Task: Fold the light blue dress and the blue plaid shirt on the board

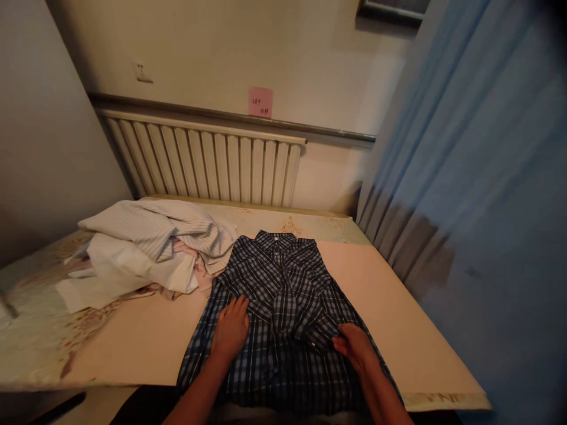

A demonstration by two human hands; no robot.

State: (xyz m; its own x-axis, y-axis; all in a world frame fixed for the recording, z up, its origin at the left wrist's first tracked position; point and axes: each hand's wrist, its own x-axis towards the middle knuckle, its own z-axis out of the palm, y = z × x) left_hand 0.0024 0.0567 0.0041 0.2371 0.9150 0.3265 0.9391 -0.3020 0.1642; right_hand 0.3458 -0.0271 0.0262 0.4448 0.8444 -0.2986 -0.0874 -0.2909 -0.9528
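Observation:
A dark blue and black plaid shirt (274, 307) lies front up on the table, its buttoned collar toward the wall. Both sleeves are folded inward across its front. My left hand (231, 327) rests flat on the shirt's left side, fingers stretched out. On the other side, my right hand (353, 344) pinches the cuff end of a sleeve (323, 329) between thumb and fingers. The shirt's lower hem reaches the near table edge, close to my body.
A heap of white, striped and pink clothes (146, 248) lies at the left on the table (398, 319). Behind it, a radiator (212, 162) stands along the wall, with a pink note (260, 102) above. A blue curtain (478, 195) hangs along the right side.

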